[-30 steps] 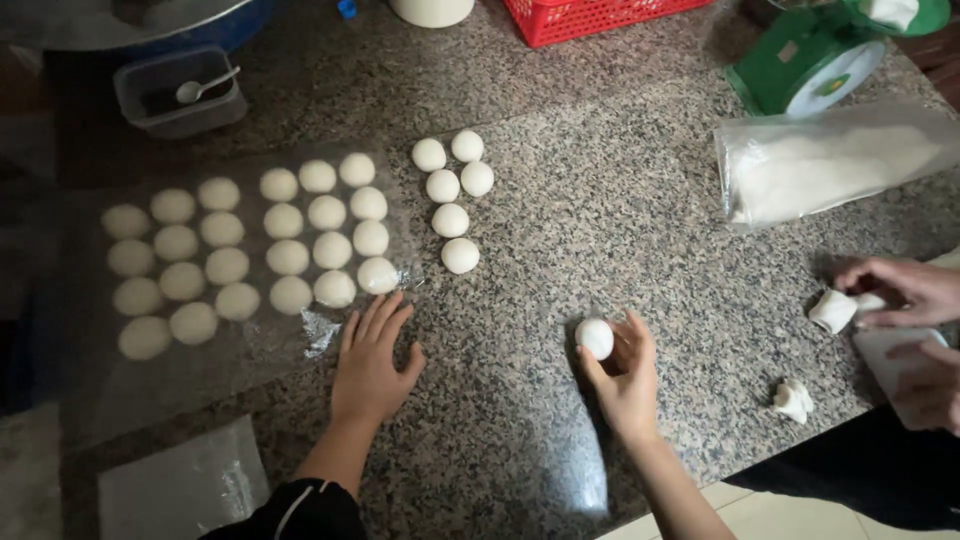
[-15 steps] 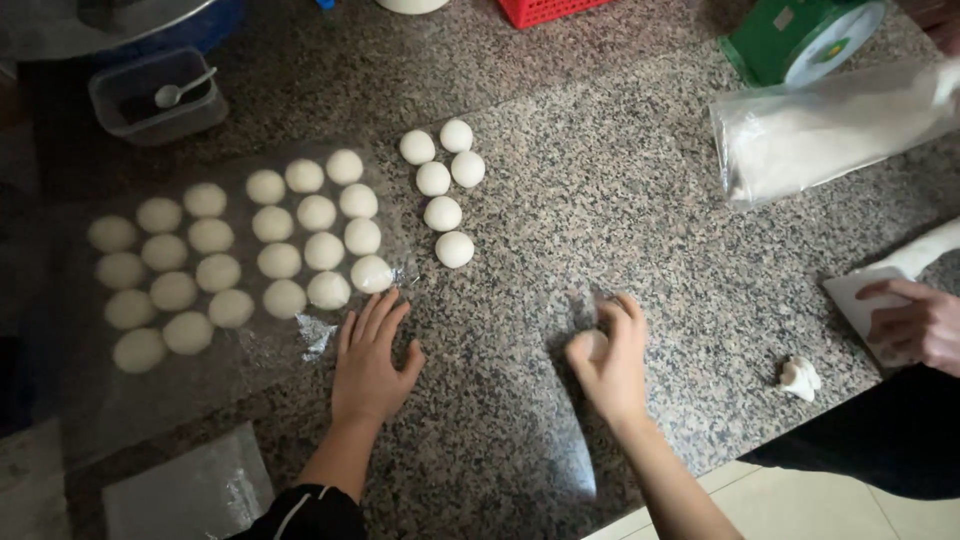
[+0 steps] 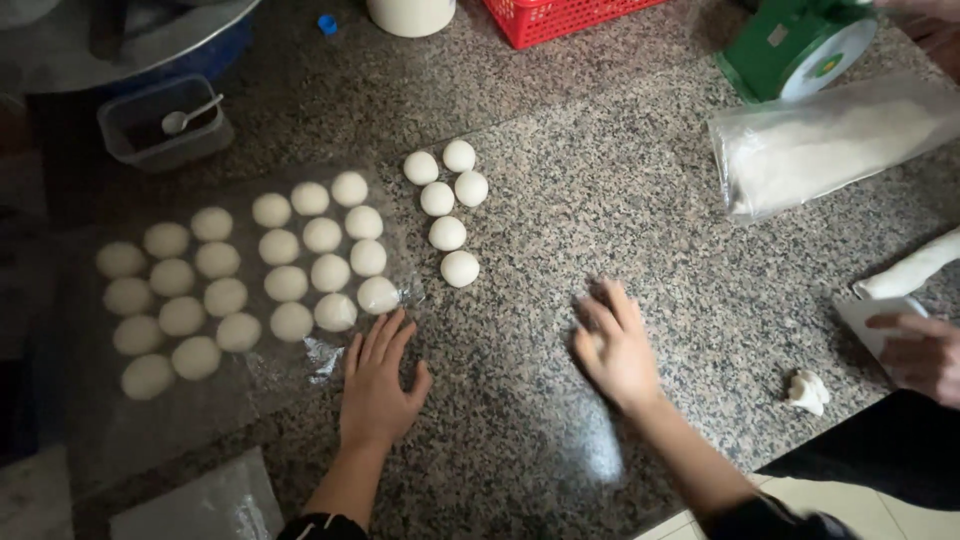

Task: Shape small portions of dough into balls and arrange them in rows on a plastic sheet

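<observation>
Left hand (image 3: pixel 378 378) lies flat, fingers spread, on the speckled granite tabletop (image 3: pixel 600 200), fingertips touching the near edge of a clear plastic sheet (image 3: pixel 300 370). The sheet carries rows of white dough balls (image 3: pixel 285 283). Six further dough balls (image 3: pixel 447 233) sit directly on the stone, just right of the sheet. Right hand (image 3: pixel 615 345) is palm down and blurred — whether dough lies under it cannot be told. Far right: a green scale (image 3: pixel 795 50), a bagged dough mass (image 3: pixel 830 145), a small dough scrap (image 3: pixel 808 390) and another person's hand (image 3: pixel 920 350).
</observation>
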